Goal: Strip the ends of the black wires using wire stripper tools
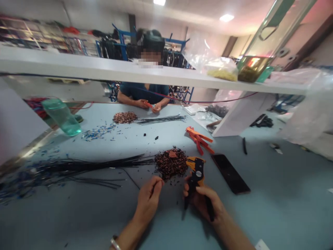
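My left hand [150, 198] is closed, thumb and fingers pinched together. A single black wire [131, 178] runs from its left side back onto the table; the part inside the hand is hidden. In my right hand [208, 201] is a black and yellow wire stripper [198, 175], its jaws pointing up and away, its handles partly spread. Just beyond both hands lies a pile of short dark offcuts with coppery bits [170, 165], close to the stripper's jaws. Left of that pile stretches a bundle of long black wires [104, 164].
Right of the stripper lie a black phone [230, 173] and an orange-red hand tool [199, 139]. Across the table a co-worker's hands [152, 107] hold a red tool near another offcut pile [125, 117]. A green bottle [62, 116] leans at left. A white shelf [104, 67] spans above.
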Available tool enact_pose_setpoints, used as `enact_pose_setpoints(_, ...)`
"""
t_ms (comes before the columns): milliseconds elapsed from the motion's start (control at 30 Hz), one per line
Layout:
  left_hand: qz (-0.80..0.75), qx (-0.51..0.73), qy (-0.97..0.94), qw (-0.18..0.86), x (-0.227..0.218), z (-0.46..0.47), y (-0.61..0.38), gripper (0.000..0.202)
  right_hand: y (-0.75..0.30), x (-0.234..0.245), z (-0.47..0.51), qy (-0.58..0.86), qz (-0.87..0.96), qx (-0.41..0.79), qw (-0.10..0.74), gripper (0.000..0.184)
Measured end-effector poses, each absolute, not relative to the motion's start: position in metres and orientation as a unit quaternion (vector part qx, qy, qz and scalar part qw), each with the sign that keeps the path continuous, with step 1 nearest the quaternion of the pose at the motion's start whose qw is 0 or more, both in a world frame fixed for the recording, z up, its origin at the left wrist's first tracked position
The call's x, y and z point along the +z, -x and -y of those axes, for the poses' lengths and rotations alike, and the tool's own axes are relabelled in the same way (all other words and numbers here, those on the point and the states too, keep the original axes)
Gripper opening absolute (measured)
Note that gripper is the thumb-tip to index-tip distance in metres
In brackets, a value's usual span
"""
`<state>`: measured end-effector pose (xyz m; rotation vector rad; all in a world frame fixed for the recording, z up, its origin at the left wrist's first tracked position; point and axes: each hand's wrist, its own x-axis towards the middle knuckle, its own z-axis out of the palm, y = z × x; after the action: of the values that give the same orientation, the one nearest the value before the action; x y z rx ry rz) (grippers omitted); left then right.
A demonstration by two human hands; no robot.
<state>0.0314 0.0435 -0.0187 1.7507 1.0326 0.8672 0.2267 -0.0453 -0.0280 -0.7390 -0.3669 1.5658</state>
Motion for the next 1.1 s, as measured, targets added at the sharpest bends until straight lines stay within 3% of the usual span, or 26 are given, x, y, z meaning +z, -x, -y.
enact_pose_setpoints(233, -0.419, 0.364, -0.703, 0.445, -0.019, -0.049, -0.027, 0.028, -0.213, -0.014, 0.065, 0.332, 0.226, 0.729, 0.555, 0.047)
enact_pose_setpoints(400, -0.433, 0.370, -0.694, 0.441, -0.020, -0.045, -0.027, 0.028, -0.201, -0.022, 0.073, 0.322, 0.236, 0.765, 0.506, 0.046)
enact_pose_setpoints(867, -0.417, 0.354, -0.701, 0.458, -0.009, -0.043, -0.040, 0.027, -0.205, -0.021, 0.066, 0.328, 0.242, 0.718, 0.564, 0.044)
enact_pose_setpoints(1000, -0.414, 0.360, -0.708, 0.445, -0.011, -0.042, -0.036, 0.028, -0.214, -0.011, 0.069, 0.395, 0.269, 0.683, 0.551, 0.048)
enact_pose_setpoints(1100, -0.457, 0.397, -0.685, 0.405, -0.011, -0.043, -0.031, 0.029, -0.222, 0.010, 0.074, 0.548, 0.387, 0.577, 0.465, 0.042)
